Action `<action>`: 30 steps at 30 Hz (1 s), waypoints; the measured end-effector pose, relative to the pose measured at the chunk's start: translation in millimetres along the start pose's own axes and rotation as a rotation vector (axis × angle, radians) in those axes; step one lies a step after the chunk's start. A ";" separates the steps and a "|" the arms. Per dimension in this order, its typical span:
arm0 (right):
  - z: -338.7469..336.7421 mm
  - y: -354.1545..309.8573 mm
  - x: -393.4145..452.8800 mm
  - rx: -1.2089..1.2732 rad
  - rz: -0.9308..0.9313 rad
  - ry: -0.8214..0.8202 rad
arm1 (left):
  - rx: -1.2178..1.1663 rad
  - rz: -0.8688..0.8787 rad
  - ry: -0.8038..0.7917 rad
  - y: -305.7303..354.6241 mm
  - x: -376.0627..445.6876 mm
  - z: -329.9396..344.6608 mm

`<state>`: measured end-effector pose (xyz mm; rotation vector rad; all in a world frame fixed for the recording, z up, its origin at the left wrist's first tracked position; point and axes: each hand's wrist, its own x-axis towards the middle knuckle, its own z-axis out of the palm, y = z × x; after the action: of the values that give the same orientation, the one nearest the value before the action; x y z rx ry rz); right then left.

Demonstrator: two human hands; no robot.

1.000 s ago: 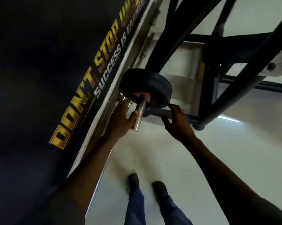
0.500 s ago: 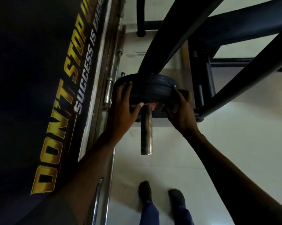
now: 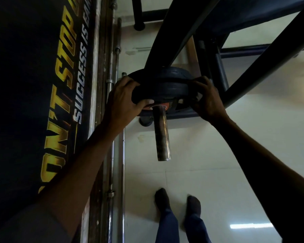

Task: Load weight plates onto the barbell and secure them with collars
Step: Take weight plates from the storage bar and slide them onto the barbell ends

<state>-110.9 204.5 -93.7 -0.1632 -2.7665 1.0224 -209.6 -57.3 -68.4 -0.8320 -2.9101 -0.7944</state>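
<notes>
Weight plates (image 3: pixel 162 85): two dark round plates sit side by side on the barbell, up against the dark rack frame (image 3: pixel 172 28) on their far side; an orange ring (image 3: pixel 162 106) shows at the hub of the near plate.
Barbell sleeve (image 3: pixel 161 134): the bare metal end sticks out toward me from the near plate, with nothing on it on this side of the plate.
Left hand (image 3: pixel 123 100): my grip is wrapped around the left edge of the near plate, fingers over the rim and thumb curled onto its near face, close to the orange ring.
Right hand (image 3: pixel 206 100): my grip is clamped on the right edge of the near plate, fingers over the rim, palm against the side.
Collars: I cannot see any on the sleeve.
Wall banner (image 3: pixel 33 85): dark, with yellow and white lettering, filling the left of the scene.
Spare bars (image 3: pixel 112 155): thin metal bars lie on the floor along the foot of the banner, just left of my left forearm.
Floor (image 3: pixel 209 155): pale tiles; my two feet (image 3: pixel 177 202) stand near, below the sleeve's end.
</notes>
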 end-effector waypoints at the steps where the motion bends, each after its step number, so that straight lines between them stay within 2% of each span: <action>1: 0.8 -1.6 -1.2 0.001 0.006 0.005 | -0.006 0.004 -0.004 1.0 -1.5 -0.7; 6: 7.1 -2.5 -5.3 0.046 -0.002 0.030 | -0.051 -0.032 -0.090 2.5 -2.2 -3.8; 12: 2.5 -9.0 3.7 0.078 -0.031 -0.049 | -0.100 -0.101 -0.185 -5.4 -3.6 -2.0; 16: 2.1 -12.2 -4.2 0.015 -0.052 -0.051 | -0.114 -0.116 -0.237 -8.7 -15.7 -3.0; 26: 1.3 -25.9 -78.4 0.065 -0.043 -0.113 | -0.247 -0.116 -0.272 0.5 -93.6 -4.2; 30: 5.3 -30.5 -114.8 0.002 -0.072 -0.125 | -0.271 -0.133 -0.240 7.6 -135.9 -0.9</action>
<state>-1.1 158.9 -93.4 0.0006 -2.8588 1.0512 -89.2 -118.9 -84.0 -0.8066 -3.1405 -1.2007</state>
